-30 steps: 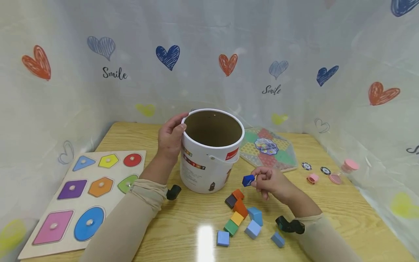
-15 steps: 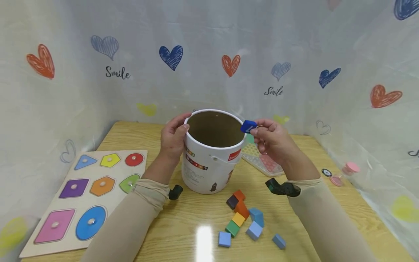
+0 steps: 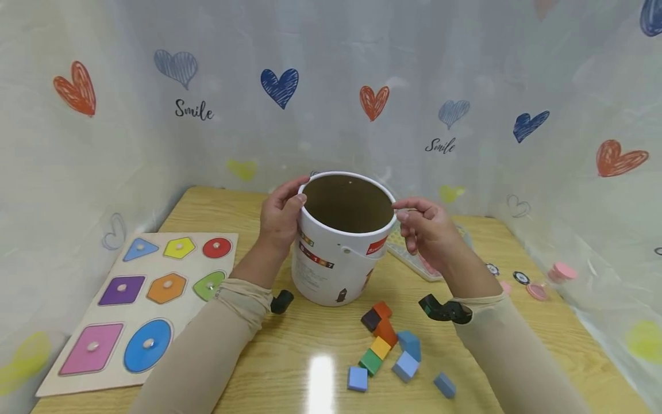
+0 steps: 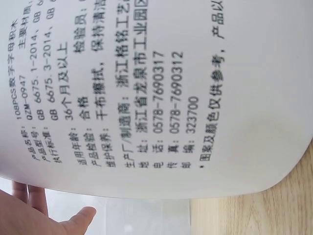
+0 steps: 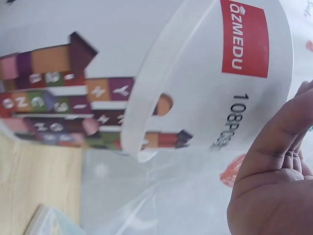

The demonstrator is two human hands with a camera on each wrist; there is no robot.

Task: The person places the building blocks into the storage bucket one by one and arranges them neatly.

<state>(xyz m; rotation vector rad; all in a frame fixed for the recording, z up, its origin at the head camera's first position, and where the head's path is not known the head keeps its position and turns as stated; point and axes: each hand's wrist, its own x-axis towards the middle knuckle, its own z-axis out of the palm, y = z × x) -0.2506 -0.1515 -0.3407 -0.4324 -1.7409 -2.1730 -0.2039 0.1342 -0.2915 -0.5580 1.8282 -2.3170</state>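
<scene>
A white bucket (image 3: 323,276) with printed labels and a thin handle stands on the wooden table, its dark mouth facing up. My left hand (image 3: 281,217) grips its left rim, thumb on the near side. In the left wrist view, part of that hand (image 4: 36,215) shows beside the printed wall. My right hand (image 3: 428,230) is at the right rim, index finger reaching to the edge, and no block shows in it. The right wrist view shows this hand (image 5: 279,171) by the bucket's upper edge. The bucket's floor is hidden.
Several coloured blocks (image 3: 381,348) lie in front of the bucket. A wooden shape puzzle board (image 3: 139,310) occupies the left side. Behind my right hand lies a patterned hexagonal box (image 3: 414,261), partly covered. Poker chips (image 3: 521,278) and a pink-capped jar (image 3: 562,272) sit at the right.
My right hand has risen from the blocks to the bucket's right rim with a dark blue block, which is now out of sight. The left hand keeps its hold on the rim.
</scene>
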